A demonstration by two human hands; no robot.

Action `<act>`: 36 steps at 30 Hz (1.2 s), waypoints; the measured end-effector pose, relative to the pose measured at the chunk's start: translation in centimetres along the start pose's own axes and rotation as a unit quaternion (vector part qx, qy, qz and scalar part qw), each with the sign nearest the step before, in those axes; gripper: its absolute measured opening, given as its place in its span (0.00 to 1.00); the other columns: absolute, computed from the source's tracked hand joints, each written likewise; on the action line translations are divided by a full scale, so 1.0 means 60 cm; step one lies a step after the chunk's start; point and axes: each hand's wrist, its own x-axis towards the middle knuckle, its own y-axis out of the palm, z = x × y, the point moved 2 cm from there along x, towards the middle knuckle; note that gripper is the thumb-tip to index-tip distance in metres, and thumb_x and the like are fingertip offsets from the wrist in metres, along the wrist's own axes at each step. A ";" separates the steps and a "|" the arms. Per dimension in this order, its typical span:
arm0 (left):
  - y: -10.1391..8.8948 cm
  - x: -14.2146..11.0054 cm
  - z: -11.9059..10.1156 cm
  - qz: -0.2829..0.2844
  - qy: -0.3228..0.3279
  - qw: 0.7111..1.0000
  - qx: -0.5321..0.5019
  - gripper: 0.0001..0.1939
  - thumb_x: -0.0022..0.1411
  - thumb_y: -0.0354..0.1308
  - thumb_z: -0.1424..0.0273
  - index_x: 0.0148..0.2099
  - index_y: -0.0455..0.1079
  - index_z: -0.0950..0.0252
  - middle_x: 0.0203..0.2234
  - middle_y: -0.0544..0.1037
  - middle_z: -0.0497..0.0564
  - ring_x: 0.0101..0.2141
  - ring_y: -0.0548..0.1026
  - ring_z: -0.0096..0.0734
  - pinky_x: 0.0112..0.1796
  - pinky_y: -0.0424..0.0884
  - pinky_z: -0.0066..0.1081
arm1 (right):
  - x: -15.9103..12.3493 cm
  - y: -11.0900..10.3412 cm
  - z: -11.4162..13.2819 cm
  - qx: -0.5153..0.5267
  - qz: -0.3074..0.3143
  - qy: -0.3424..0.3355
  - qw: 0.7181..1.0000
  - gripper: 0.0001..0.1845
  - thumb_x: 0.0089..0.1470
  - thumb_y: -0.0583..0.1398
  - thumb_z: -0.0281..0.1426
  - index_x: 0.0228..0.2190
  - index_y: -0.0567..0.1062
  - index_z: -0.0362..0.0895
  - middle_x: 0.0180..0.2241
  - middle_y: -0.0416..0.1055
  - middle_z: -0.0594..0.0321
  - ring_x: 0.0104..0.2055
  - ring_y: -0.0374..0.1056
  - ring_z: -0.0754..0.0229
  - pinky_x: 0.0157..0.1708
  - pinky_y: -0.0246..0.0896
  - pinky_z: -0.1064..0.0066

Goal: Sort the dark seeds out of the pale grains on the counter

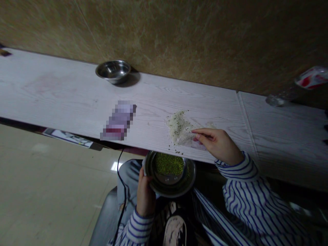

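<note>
My left hand (146,196) grips the rim of a metal bowl (170,190), which it holds below the table edge over my lap. Green mung beans (169,164) lie inside this bowl. On the table, white grains like rice (177,123) are spread in a small pile with dark green beans mixed in. My right hand (217,141) is at the pile's right side, thumb and forefinger closed on a piece of see-through plastic (188,139), which looks like a bag. A few loose beans (176,151) lie near the table's front edge, above the bowl.
A second metal bowl (113,72) stands near the wall. A blurred-out flat rectangular object (119,121) lies left of the pile. A clear plastic bottle with a red label (302,83) lies at the far right. A black cable (123,184) hangs from the table edge.
</note>
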 end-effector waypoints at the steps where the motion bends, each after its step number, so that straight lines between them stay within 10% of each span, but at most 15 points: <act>1: 0.001 0.000 -0.001 0.002 -0.001 1.000 0.002 0.28 0.53 0.64 0.60 0.57 0.79 0.57 0.57 0.85 0.56 0.63 0.78 0.57 0.66 0.71 0.53 | -0.003 0.000 0.000 -0.004 0.001 -0.003 1.000 0.17 0.68 0.65 0.26 0.49 0.93 0.43 0.38 0.92 0.53 0.41 0.91 0.48 0.46 0.88 0.61; 36: -0.012 0.006 0.009 0.008 0.017 1.000 0.020 0.25 0.58 0.63 0.61 0.57 0.79 0.56 0.59 0.84 0.57 0.66 0.78 0.59 0.69 0.71 0.56 | 0.015 -0.008 -0.017 -0.027 -0.043 -0.010 0.999 0.17 0.68 0.65 0.27 0.50 0.93 0.43 0.40 0.92 0.51 0.44 0.91 0.47 0.48 0.87 0.60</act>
